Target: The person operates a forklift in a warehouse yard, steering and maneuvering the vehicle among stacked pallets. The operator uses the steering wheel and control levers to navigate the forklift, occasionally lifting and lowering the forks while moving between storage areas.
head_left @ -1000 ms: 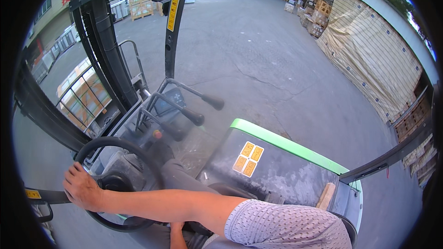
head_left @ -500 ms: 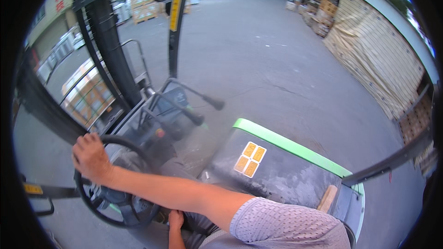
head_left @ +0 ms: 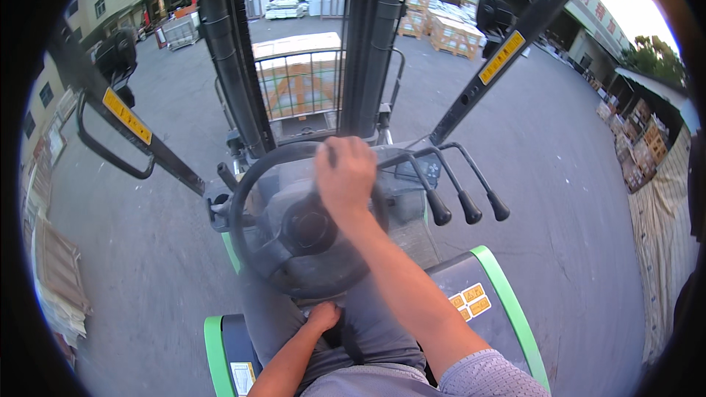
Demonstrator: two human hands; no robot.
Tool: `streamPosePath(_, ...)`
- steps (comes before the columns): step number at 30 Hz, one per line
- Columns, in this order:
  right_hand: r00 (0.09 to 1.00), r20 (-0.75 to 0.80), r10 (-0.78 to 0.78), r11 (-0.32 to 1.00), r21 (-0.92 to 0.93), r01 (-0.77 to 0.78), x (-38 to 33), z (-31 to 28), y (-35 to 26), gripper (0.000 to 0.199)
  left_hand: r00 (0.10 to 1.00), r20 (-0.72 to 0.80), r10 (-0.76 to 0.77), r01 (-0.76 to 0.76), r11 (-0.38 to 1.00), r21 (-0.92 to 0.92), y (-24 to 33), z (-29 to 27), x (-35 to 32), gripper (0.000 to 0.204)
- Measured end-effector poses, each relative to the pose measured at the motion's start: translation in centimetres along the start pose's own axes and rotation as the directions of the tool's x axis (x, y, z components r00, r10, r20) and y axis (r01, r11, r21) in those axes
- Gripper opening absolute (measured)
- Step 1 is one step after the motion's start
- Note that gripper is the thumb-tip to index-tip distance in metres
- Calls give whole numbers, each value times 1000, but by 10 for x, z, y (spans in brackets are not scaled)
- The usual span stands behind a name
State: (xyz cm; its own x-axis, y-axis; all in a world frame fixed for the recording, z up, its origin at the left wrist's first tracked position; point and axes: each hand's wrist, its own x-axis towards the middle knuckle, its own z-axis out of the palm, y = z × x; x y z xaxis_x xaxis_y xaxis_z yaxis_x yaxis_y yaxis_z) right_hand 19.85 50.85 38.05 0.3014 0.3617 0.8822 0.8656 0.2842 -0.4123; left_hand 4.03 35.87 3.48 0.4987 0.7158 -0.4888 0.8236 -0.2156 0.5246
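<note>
Black round steering wheel (head_left: 307, 228) was grasped by bare right hand (head_left: 346, 176), rim partly covered; bare left hand (head_left: 323, 316) was seen at grey-trousered lap (head_left: 382, 323), palm hidden, hold couldn't be told.

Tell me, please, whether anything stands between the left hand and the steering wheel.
Nothing visible does: the left hand appears just below the steering wheel in this view, and the right hand is on its upper part, clear of that gap.
</note>
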Motion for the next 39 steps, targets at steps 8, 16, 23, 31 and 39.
streamPosePath(8, 968, 107, 225, 974, -34, -223, -68, -37, 4, 13, 992, 36, 117, -116, 992, -45, -34, -1, 0, 40)
streamPosePath(16, 956, 86, 282, 958, 24, -285, -114, -48, -16, 11, 990, -78, 115, -115, 993, 3, -50, 1, -2, 38)
streamPosePath(23, 977, 87, 193, 981, 1, -194, -67, -17, -5, 8, 905, -377, 197, -290, 934, -209, -41, -16, 7, 32)
streamPosePath(31, 994, 86, 68, 995, 70, -74, -25, 58, -40, 12, 746, -489, -453, -489, 126, -863, -75, -214, -35, 46)
streamPosePath(39, 941, 270, -204, 954, 272, 129, -77, 105, -145, 17, 471, -869, -153, -411, 834, -369, -74, -336, -31, 41)
